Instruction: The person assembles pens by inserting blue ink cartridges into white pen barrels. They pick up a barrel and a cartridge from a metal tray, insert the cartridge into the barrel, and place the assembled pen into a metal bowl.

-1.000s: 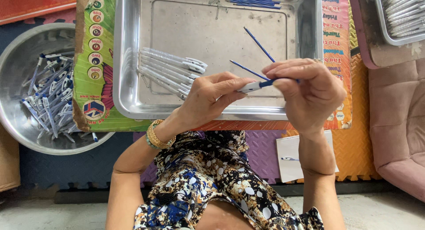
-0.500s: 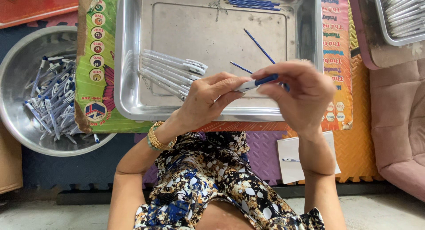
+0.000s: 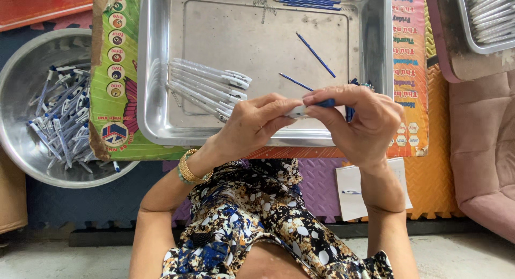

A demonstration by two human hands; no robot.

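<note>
loose refills point(image 3: 314, 54), perhaps, in tray point(image 3: 161, 123)

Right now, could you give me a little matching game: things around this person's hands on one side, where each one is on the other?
Things:
1. pen
2. white barrels
3. finished pens
4. blue refills

Places:
A. round bowl on the left
B. far edge of the tray
C. between both hands
D. left part of the tray

Pairs: 1-C, 2-D, 3-A, 4-B
</note>
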